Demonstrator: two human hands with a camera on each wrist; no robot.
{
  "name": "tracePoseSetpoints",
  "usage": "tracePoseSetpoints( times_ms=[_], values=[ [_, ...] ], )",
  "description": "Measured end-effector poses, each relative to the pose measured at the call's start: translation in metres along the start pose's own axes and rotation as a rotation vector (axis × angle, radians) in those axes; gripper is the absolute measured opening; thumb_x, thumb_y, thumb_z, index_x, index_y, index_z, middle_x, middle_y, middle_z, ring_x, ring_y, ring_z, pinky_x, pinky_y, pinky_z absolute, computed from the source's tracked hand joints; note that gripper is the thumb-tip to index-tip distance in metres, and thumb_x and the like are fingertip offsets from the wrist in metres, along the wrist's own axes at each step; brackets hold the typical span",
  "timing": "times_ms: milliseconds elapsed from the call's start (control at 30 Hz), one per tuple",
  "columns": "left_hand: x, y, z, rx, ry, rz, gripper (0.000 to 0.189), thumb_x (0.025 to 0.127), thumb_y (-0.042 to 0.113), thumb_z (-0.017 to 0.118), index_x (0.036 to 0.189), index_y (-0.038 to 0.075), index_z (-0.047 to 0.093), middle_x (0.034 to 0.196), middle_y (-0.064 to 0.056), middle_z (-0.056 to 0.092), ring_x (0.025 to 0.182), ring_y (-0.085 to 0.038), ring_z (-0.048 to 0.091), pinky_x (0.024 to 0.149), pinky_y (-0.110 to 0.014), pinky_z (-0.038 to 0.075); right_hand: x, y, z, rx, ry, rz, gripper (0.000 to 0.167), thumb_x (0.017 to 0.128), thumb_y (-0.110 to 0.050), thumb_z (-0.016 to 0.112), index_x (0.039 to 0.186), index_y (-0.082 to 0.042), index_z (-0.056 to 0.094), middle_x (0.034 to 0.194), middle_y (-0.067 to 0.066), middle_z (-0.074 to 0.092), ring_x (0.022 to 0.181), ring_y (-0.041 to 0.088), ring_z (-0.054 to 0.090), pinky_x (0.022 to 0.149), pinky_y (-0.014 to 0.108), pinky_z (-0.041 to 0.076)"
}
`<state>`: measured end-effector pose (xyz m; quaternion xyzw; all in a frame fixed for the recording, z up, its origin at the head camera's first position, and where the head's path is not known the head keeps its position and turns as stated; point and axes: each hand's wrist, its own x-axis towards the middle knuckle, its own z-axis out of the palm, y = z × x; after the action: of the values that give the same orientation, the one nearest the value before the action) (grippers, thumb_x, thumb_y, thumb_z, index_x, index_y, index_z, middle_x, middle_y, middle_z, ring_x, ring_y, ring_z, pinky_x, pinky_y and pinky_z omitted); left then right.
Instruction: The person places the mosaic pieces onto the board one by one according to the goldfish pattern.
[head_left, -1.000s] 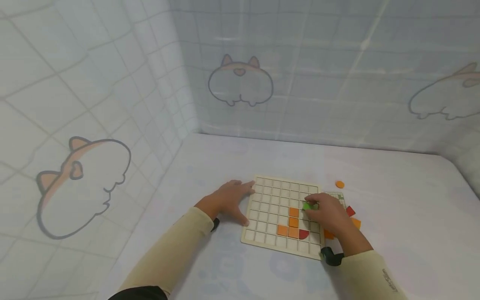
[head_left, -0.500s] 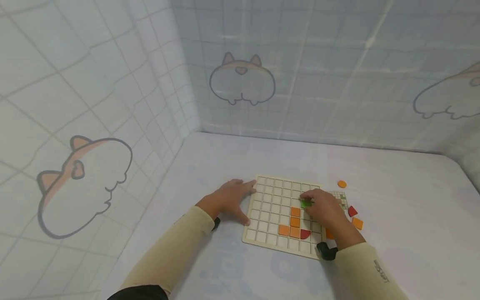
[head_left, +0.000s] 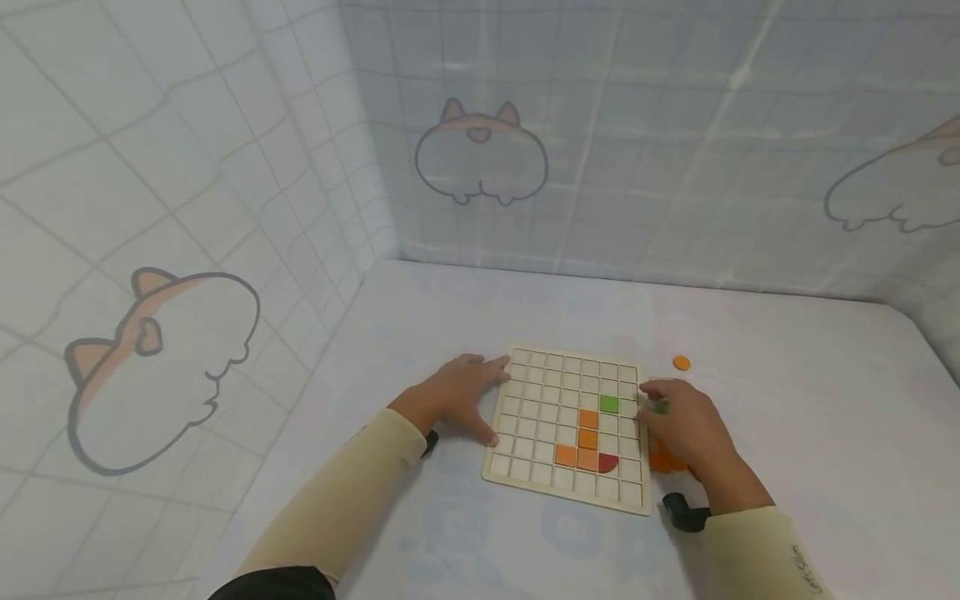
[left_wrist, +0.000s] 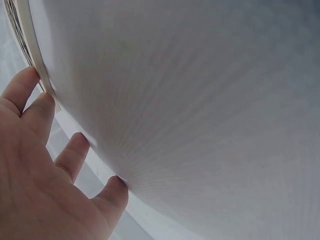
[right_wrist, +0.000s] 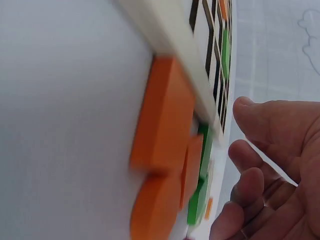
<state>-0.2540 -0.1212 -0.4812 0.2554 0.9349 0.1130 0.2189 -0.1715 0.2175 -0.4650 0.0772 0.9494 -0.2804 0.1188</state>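
A cream grid board (head_left: 536, 433) lies flat on the table. Set in its cells are a green square tile (head_left: 608, 404), several orange square tiles (head_left: 588, 439) and a red quarter-round tile (head_left: 607, 463). My left hand (head_left: 456, 396) spreads along the board's left side, fingertips and thumb right at its edge. Just off the right edge, my right hand (head_left: 688, 423) hovers over loose pieces with fingers loosely bent and nothing between them. Below it in the right wrist view are an orange block (right_wrist: 165, 110), an orange rounded block (right_wrist: 155, 207) and green blocks (right_wrist: 197, 202).
An orange disc (head_left: 681, 362) lies beyond the right hand. More orange pieces (head_left: 663, 460) sit beside the board's right edge, partly covered by that hand. A tiled-pattern wall (head_left: 637, 167) with animal drawings rises at the back and left of the white table (head_left: 450, 308).
My right hand has let go of the green square tile, which now lies in a board cell, and has moved right over the loose pieces. The left hand stays at the board's edge.
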Motion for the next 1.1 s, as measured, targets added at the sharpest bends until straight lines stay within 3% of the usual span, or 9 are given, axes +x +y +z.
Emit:
tracePoseSetpoints(
  times_ms=[267,500,1100],
  values=[
    [-0.001,-0.003,0.001,-0.002,0.003,-0.013,0.112,0.061,0.062,0.091,0.156,0.033,0.040,0.169,0.019,0.018,0.156,-0.025,0.019,0.123,-0.051,0.026,0.000,0.019,-0.008,-0.006,0.010,0.140,0.058,0.094,-0.028,0.069,0.145,-0.005,0.054,0.149,0.030,0.045,0.126,0.047,0.044,0.102,0.064,0.044],
    [-0.002,-0.002,0.001,-0.028,-0.003,-0.029,0.113,0.060,0.060,0.092,0.157,0.036,0.038,0.168,0.018,0.020,0.155,-0.025,0.019,0.122,-0.051,0.028,0.000,0.031,-0.008,0.007,0.021,0.154,0.055,0.094,-0.024,0.067,0.143,-0.001,0.055,0.136,0.029,0.053,0.114,0.043,0.051,0.096,0.058,0.051],
    [0.000,-0.001,0.001,-0.016,-0.009,-0.019,0.112,0.061,0.062,0.091,0.156,0.035,0.039,0.168,0.020,0.018,0.156,-0.026,0.019,0.123,-0.052,0.026,0.001,0.034,-0.012,-0.036,0.012,0.195,0.053,0.093,-0.020,0.069,0.140,0.002,0.056,0.136,0.031,0.054,0.112,0.043,0.053,0.097,0.058,0.052]
  ],
)
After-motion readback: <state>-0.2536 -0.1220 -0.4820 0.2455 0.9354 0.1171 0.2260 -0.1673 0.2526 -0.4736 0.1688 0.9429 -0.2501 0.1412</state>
